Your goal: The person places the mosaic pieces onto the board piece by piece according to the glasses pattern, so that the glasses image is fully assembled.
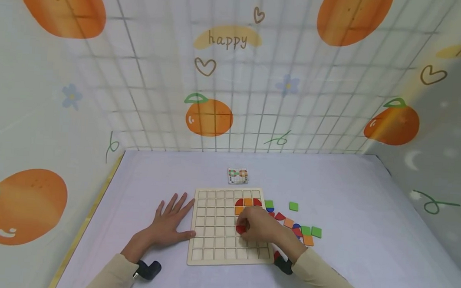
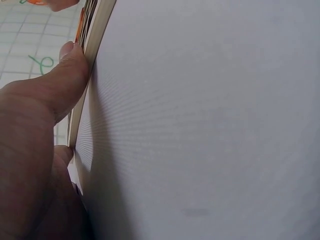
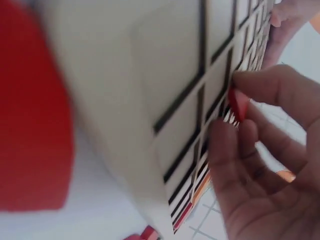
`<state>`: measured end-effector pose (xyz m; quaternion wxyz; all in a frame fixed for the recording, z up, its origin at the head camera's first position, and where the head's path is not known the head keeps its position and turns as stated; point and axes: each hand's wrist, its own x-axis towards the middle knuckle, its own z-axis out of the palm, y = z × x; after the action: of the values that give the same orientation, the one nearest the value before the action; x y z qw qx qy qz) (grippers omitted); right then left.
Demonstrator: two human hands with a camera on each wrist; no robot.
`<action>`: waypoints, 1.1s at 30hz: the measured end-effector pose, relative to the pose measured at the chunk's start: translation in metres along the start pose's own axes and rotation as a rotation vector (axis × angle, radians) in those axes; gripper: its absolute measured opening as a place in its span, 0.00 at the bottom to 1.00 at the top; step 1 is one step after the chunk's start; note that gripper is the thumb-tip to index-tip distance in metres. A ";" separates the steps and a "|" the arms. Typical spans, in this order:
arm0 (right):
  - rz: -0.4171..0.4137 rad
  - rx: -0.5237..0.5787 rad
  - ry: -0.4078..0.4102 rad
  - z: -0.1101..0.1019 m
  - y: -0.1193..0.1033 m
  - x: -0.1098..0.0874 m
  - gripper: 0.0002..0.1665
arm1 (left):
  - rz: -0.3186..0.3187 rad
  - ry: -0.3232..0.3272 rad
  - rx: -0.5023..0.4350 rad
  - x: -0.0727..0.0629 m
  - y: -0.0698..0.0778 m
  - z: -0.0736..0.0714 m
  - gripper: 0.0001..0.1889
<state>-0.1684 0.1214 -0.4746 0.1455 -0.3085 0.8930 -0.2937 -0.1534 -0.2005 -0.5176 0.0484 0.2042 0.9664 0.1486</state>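
A pale wooden grid board (image 1: 209,243) lies flat on the table. My right hand (image 1: 260,226) is over its right half, and thumb and fingers pinch a red rounded piece (image 3: 239,104) at the grid's surface. Farther up the board sit an orange square (image 1: 248,202), a second orange square (image 1: 239,210) and two red curved-edge pieces, one at the right (image 1: 257,202); the right hand may hide other cells. My left hand (image 1: 167,225) rests on the table with fingers spread, its thumb (image 2: 72,75) and a fingertip against the board's left edge.
Loose green, orange, red and blue pieces lie right of the board, among them a green square (image 1: 316,232) and a separate green square (image 1: 293,206). A small patterned card (image 1: 238,175) lies beyond the board. Printed curtains (image 1: 233,83) stand behind the table.
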 end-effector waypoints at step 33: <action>0.087 -0.100 0.279 0.013 0.003 0.013 0.11 | 0.000 0.003 0.000 0.000 0.000 0.000 0.53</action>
<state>-0.1745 0.1094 -0.4875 0.0169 -0.2328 0.9305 -0.2821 -0.1529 -0.2008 -0.5180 0.0468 0.2041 0.9665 0.1487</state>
